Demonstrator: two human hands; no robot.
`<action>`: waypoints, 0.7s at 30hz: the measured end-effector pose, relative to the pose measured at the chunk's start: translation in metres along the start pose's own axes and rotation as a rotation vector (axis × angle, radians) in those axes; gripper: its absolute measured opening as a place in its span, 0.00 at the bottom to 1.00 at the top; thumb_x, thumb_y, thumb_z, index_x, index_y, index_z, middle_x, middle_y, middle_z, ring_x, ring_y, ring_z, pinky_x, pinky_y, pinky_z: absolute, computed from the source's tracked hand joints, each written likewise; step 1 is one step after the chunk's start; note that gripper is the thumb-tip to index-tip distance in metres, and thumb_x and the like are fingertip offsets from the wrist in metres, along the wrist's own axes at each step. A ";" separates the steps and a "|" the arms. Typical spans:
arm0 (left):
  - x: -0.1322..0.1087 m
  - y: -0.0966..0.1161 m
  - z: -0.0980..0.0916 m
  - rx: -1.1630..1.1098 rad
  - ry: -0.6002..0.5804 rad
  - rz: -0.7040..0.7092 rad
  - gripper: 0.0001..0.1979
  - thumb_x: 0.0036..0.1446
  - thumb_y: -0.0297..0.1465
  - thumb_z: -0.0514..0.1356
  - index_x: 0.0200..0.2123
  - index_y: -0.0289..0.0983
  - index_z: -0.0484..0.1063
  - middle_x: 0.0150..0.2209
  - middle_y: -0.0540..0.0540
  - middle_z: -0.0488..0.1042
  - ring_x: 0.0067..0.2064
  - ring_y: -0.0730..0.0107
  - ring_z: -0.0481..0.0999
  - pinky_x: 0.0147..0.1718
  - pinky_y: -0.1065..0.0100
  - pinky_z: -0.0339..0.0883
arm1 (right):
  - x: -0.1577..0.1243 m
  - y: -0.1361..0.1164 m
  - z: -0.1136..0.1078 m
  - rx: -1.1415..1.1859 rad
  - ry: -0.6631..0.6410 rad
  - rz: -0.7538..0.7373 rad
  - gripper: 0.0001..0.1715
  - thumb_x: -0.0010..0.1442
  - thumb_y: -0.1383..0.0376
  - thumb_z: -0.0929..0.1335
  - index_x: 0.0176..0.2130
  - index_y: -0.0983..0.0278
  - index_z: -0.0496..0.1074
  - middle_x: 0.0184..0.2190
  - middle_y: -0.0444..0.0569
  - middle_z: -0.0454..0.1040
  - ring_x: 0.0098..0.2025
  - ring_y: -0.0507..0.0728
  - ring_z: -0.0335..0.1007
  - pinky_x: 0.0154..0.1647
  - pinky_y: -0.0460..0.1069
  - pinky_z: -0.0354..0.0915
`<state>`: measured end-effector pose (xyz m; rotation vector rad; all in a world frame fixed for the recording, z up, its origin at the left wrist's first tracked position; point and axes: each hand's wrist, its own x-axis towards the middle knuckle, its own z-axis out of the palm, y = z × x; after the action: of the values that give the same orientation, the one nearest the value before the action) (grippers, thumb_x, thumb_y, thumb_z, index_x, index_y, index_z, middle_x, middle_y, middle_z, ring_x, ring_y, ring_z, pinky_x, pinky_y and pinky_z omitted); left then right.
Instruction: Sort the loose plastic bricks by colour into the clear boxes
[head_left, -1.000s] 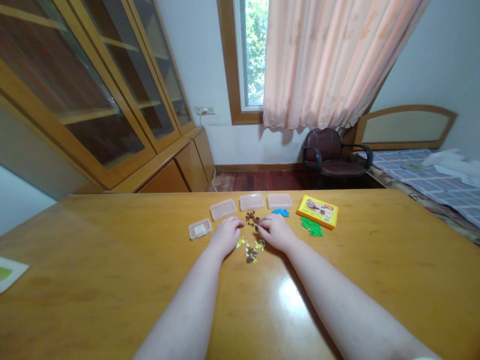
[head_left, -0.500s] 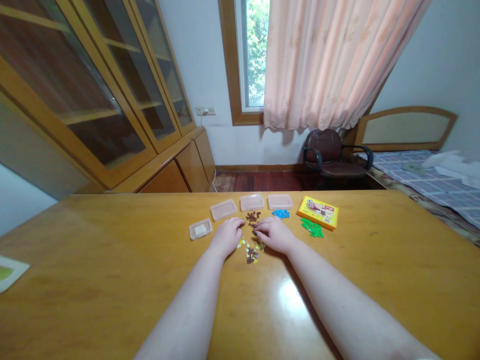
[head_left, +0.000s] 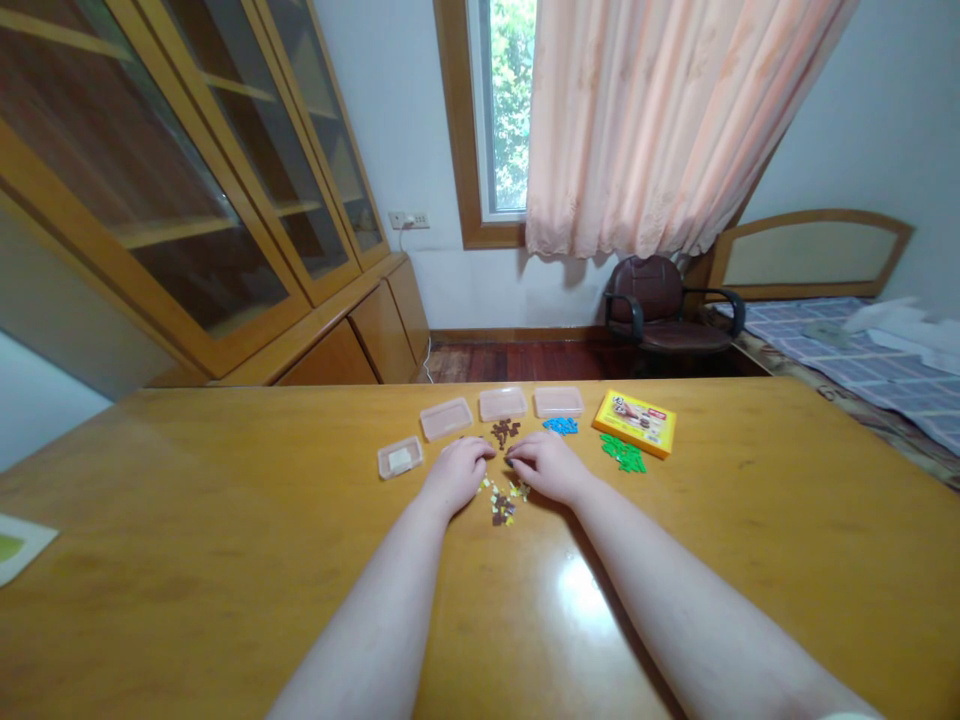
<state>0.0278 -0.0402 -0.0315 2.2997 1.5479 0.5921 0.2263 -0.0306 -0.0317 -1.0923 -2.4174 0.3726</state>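
My left hand [head_left: 457, 470] rests on the table, its fingers bent toward a small pile of brown pieces [head_left: 505, 431]. I see nothing held in it, and its thumb sits apart from the fingers. Opposite it, my right hand [head_left: 551, 467] has thumb and fingertips closed around a small dark piece [head_left: 509, 461], only partly visible. Between and below the hands lies a mixed heap of brown, yellow and pale pieces [head_left: 502, 506]. Blue pieces [head_left: 560, 426] lie just beyond my right hand, and green pieces [head_left: 624, 454] farther right.
Three clear plastic trays [head_left: 445, 419] stand in an arc behind the hands. A smaller one [head_left: 400, 470] at the left holds something white. The yellow box [head_left: 636, 412] lies beside the green pieces. Beyond the wooden table [head_left: 225, 540] are an office chair [head_left: 646, 290] and a bed.
My left fingers have shifted slightly right, toward my right hand. The few brown pieces between the fingertips have moved up into the brown pile. My right hand has barely moved.
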 end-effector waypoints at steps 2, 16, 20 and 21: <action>-0.001 0.001 -0.002 -0.022 -0.012 0.042 0.16 0.51 0.22 0.51 0.37 0.39 0.77 0.40 0.47 0.77 0.45 0.66 0.73 0.51 0.63 0.64 | 0.000 -0.001 -0.001 0.025 -0.017 -0.034 0.11 0.60 0.64 0.65 0.35 0.61 0.78 0.33 0.48 0.78 0.38 0.55 0.70 0.44 0.50 0.60; -0.005 0.006 -0.013 -0.084 -0.040 0.113 0.09 0.54 0.28 0.55 0.37 0.40 0.74 0.41 0.47 0.75 0.46 0.65 0.71 0.50 0.62 0.63 | 0.001 -0.008 0.001 0.001 -0.092 -0.061 0.15 0.46 0.58 0.75 0.27 0.63 0.70 0.28 0.44 0.70 0.34 0.53 0.63 0.38 0.48 0.54; -0.009 0.001 -0.018 -0.080 -0.102 0.103 0.21 0.53 0.34 0.59 0.51 0.43 0.69 0.57 0.44 0.66 0.59 0.60 0.62 0.59 0.58 0.54 | 0.001 -0.009 0.002 -0.048 -0.062 -0.026 0.19 0.45 0.54 0.75 0.30 0.64 0.69 0.31 0.46 0.69 0.37 0.55 0.62 0.38 0.48 0.53; -0.011 0.000 -0.018 -0.055 -0.163 0.097 0.27 0.51 0.37 0.61 0.56 0.44 0.65 0.61 0.44 0.61 0.63 0.57 0.57 0.61 0.55 0.50 | 0.001 -0.009 0.003 -0.057 -0.055 -0.008 0.19 0.45 0.55 0.75 0.30 0.64 0.69 0.31 0.46 0.70 0.37 0.55 0.62 0.38 0.48 0.53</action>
<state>0.0153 -0.0500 -0.0180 2.3283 1.3365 0.4515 0.2187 -0.0355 -0.0300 -1.1100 -2.4937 0.3377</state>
